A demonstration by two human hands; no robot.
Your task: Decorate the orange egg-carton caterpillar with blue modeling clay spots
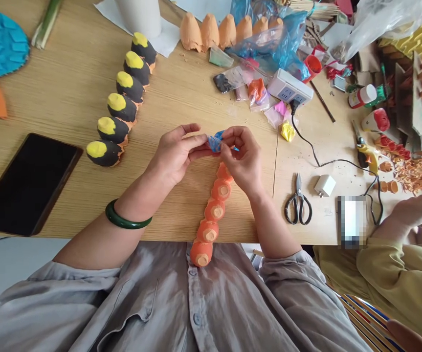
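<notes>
Between both hands, above the table, is a small clear packet of blue modelling clay [215, 142]. My left hand [176, 152] pinches its left side, thumb and fingers pressed together. My right hand [243, 159] grips the other side with curled fingers, which hide part of the packet. Under my right hand runs a strip of orange-painted egg-carton cups [208, 230] with bare, pale tips; its near end juts past the table edge, and its far end is hidden by the hand. Left of my hands stands a row of black carton cups [122, 108] with yellow tops.
A dark tablet [29, 183] lies at left. Scissors [298, 200], a charger plug [324, 186] and a corded power strip [290, 88] are at right. Clay packets [257, 93] and unpainted cups [209, 33] lie farther back. Another person's arm [403, 217] rests at far right.
</notes>
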